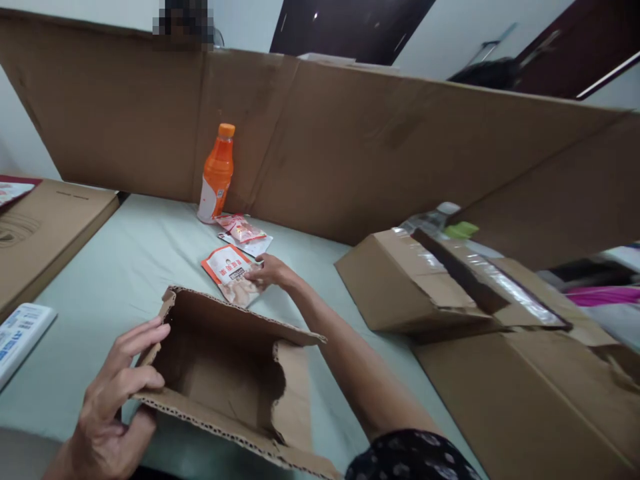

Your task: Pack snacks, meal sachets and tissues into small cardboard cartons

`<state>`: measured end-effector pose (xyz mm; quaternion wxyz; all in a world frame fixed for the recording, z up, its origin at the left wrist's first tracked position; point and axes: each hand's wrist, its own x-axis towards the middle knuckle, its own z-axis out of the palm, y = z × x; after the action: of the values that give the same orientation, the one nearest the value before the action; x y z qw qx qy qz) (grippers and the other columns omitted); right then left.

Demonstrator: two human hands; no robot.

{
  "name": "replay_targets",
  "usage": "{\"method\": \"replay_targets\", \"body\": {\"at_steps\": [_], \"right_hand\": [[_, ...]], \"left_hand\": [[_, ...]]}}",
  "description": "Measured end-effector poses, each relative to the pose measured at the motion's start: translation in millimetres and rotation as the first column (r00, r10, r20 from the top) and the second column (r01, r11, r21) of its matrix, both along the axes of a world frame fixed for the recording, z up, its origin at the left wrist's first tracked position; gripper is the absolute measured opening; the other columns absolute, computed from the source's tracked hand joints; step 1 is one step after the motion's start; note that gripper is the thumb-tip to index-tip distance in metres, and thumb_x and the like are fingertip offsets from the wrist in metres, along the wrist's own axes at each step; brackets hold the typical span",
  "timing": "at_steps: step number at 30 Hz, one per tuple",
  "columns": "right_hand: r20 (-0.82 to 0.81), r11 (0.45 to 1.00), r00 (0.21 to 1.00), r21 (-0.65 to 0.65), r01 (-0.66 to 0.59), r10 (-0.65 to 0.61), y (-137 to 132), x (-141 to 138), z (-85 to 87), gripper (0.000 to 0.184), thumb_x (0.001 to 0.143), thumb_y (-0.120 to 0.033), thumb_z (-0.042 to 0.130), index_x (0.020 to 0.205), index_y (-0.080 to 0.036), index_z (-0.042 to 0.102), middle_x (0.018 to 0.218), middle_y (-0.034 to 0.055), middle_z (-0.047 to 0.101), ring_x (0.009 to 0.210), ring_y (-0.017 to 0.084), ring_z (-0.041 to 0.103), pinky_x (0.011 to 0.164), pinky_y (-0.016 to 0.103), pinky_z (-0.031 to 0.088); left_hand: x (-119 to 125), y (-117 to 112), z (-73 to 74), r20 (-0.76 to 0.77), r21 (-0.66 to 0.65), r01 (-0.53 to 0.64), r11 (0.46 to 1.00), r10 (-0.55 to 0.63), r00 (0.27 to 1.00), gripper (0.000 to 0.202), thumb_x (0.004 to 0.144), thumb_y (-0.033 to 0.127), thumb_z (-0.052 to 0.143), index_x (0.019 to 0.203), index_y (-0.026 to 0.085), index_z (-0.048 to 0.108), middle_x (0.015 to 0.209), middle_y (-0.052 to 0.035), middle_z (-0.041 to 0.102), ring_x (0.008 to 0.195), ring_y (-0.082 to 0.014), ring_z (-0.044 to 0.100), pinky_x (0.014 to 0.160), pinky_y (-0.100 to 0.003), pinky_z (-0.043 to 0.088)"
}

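Observation:
An open cardboard box (220, 367) with nothing visible inside is tilted toward me at the table's front. My left hand (117, 393) is closed on its left edge, fingers over the rim and thumb below. Beyond the box, my right hand (270, 270) pinches the right side of an orange-and-white snack packet (227, 270) lying on the cloth. Just behind that packet lie a small red-and-pink packet (243, 229) and, under it, a whitish packet (257, 247). An orange drink bottle (217, 175) stands upright behind them.
A tall cardboard wall (350, 147) runs along the back, with a person's head (184, 23) showing over it. Larger cardboard boxes (480, 360) stand at right, with a clear plastic bottle (430, 219) behind. Flat cardboard (60, 227) and a white remote-like object (23, 337) lie at left.

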<state>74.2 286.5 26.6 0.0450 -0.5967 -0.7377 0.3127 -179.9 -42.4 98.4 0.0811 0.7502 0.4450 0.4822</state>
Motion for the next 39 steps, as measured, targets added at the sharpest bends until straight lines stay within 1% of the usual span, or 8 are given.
{"method": "replay_targets", "body": {"at_steps": [6,14,19,21,24,29,35,39], "right_hand": [[-0.140,0.991,0.989,-0.117,-0.058,0.042,-26.2,-7.4,16.7,0.037,0.100,-0.039,0.067,0.130,-0.017,0.064,0.127,0.0096,0.066,0.107,0.023,0.068,0.090,0.044,0.060],[-0.417,0.947,0.900,0.321,0.013,0.129,-92.4,25.2,91.2,0.018,0.095,-0.033,0.069,0.088,-0.017,0.064,0.081,-0.0015,0.062,0.074,0.013,0.059,0.068,0.027,0.052],[-0.623,0.616,0.712,0.710,0.341,0.325,-162.1,51.8,166.3,0.018,0.085,-0.029,0.075,0.079,-0.023,0.058,0.069,-0.0042,0.058,0.061,0.012,0.051,0.054,0.025,0.043],[-0.584,0.471,0.691,0.796,0.382,0.426,-193.1,43.1,174.7,0.013,0.085,-0.027,0.076,0.084,-0.026,0.063,0.069,-0.0032,0.062,0.060,0.014,0.054,0.053,0.027,0.046],[-0.388,0.400,0.775,0.896,0.192,0.498,-224.1,22.6,157.5,0.009,0.091,-0.020,0.070,0.092,-0.028,0.066,0.068,-0.0044,0.065,0.053,0.014,0.054,0.049,0.026,0.046],[-0.077,0.412,0.763,0.874,-0.258,0.642,-237.6,23.4,133.4,0.020,0.102,-0.012,0.048,0.100,-0.022,0.066,0.092,0.0030,0.078,0.074,0.013,0.071,0.065,0.022,0.053],[0.351,0.518,0.746,0.553,-0.652,0.565,-249.7,37.5,193.0,0.026,0.091,-0.002,0.050,0.074,-0.021,0.055,0.063,-0.0026,0.063,0.046,0.009,0.042,0.046,0.025,0.024],[0.509,0.593,0.649,0.297,-0.749,0.565,-245.0,2.2,200.5,0.021,0.085,0.000,0.059,0.085,-0.020,0.064,0.072,0.0009,0.071,0.055,0.012,0.052,0.050,0.028,0.021]], "left_hand": [[1.2,0.9,3.0,-0.007,-0.016,-0.011,1.000,0.011,1.000,0.032,0.089,-0.005,0.047,0.108,0.019,0.056,0.149,-0.0140,0.054,0.146,-0.0302,0.048,0.116,-0.050,0.049],[1.5,-4.7,18.6,-0.134,-0.020,-0.076,0.997,0.072,0.988,0.030,0.089,-0.002,0.048,0.107,0.021,0.057,0.147,-0.0124,0.056,0.142,-0.0252,0.051,0.115,-0.047,0.049],[4.4,-2.9,17.1,-0.130,-0.014,-0.107,0.994,0.104,0.986,0.030,0.087,-0.001,0.049,0.107,0.021,0.057,0.145,-0.0126,0.057,0.140,-0.0266,0.053,0.113,-0.050,0.050],[6.3,-1.4,16.6,-0.140,0.001,-0.112,0.994,0.111,0.984,0.029,0.086,0.000,0.050,0.104,0.021,0.057,0.143,-0.0125,0.058,0.138,-0.0274,0.054,0.113,-0.051,0.050],[9.0,-0.8,17.4,-0.170,0.049,-0.142,0.989,0.148,0.974,0.023,0.084,0.002,0.051,0.097,0.021,0.055,0.136,-0.0128,0.060,0.133,-0.0285,0.057,0.110,-0.051,0.052],[13.0,-2.0,20.2,-0.235,0.113,-0.208,0.971,0.230,0.944,0.020,0.078,0.005,0.051,0.092,0.019,0.052,0.130,-0.0162,0.060,0.130,-0.0331,0.058,0.106,-0.054,0.055],[18.5,-0.6,19.3,-0.247,0.100,-0.242,0.965,0.260,0.933,0.016,0.079,0.006,0.051,0.088,0.020,0.051,0.130,-0.0174,0.062,0.128,-0.0343,0.059,0.103,-0.055,0.056],[16.9,-6.8,24.9,-0.288,0.103,-0.217,0.971,0.238,0.928,0.015,0.083,0.008,0.052,0.091,0.020,0.053,0.133,-0.0172,0.061,0.128,-0.0334,0.060,0.102,-0.053,0.056]]}}
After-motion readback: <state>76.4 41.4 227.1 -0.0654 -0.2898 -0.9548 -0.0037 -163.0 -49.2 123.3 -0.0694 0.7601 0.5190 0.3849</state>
